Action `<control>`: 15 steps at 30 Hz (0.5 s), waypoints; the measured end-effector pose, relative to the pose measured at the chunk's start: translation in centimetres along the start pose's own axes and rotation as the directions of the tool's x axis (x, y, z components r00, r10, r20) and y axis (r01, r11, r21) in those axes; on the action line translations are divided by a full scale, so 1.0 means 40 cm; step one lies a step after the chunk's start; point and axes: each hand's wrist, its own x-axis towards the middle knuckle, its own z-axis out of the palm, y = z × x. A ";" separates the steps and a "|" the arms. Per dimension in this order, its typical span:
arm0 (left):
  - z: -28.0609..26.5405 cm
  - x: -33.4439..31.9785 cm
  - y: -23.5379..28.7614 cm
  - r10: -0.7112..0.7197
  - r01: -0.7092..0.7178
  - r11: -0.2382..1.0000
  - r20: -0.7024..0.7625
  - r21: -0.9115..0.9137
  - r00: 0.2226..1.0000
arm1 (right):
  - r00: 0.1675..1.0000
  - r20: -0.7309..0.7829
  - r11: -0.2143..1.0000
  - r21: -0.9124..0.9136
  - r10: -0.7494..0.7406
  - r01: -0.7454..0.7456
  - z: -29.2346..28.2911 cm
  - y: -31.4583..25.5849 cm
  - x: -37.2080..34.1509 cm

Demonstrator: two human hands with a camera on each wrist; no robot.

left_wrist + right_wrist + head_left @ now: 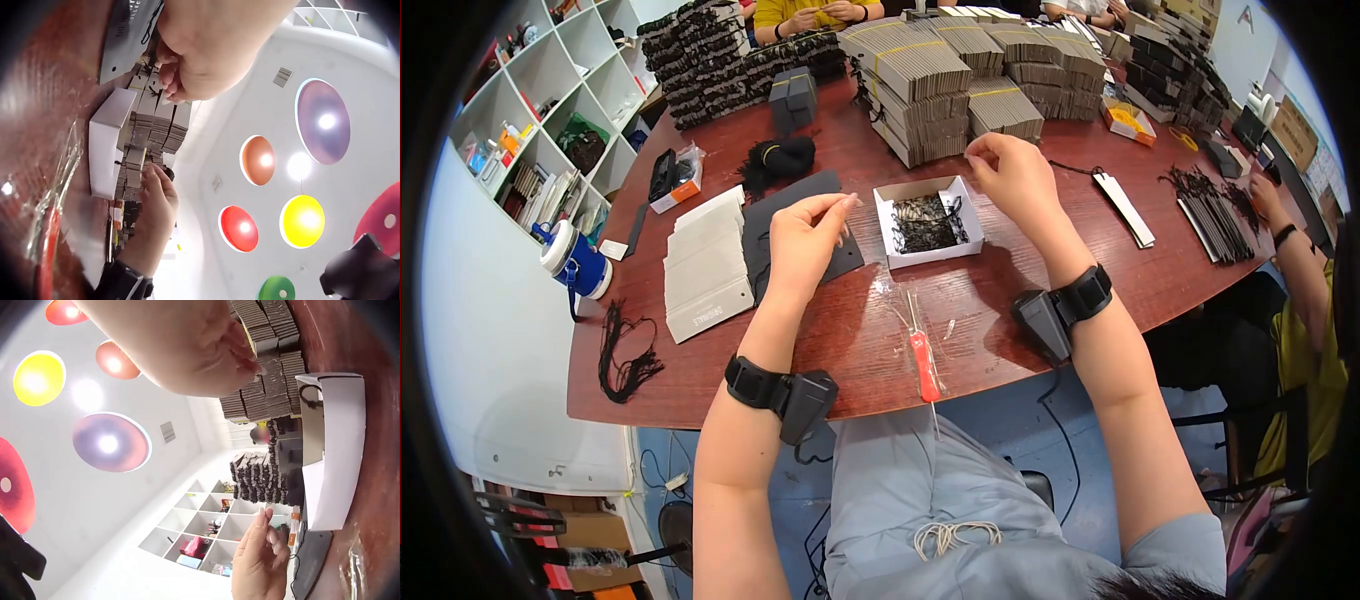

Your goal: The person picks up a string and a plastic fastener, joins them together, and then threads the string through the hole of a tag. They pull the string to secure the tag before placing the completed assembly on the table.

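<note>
My left hand point(808, 245) is raised over the dark card sheets, thumb and fingertips brought together. My right hand point(1018, 182) is up past the right side of a small white box point(935, 258), its thumb and forefinger meeting. Whether either pinch holds a fine thread, I cannot tell. Inside the open box lies a tangle of black cords point(925, 225). The right fingertips also show in the left wrist view, where the hand point(156, 209) is beyond the box. A red-handled tool point(924, 365) with a thin metal shaft lies near the table's front edge.
Grey tags point(708, 265) lie fanned beside dark sheets point(800, 205). Banded grey stacks point(915, 90) rise behind the box. Black cords point(625, 350) and a blue jug point(578, 262) are at left; a white strip point(1125, 210) and dark tags point(1215, 220) at right. Other people sit around the table.
</note>
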 end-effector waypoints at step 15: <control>0.003 0.000 0.001 -0.023 0.022 1.000 -0.053 -0.009 0.998 | 0.795 0.365 0.875 0.187 -0.485 0.447 0.057 -0.039 -0.041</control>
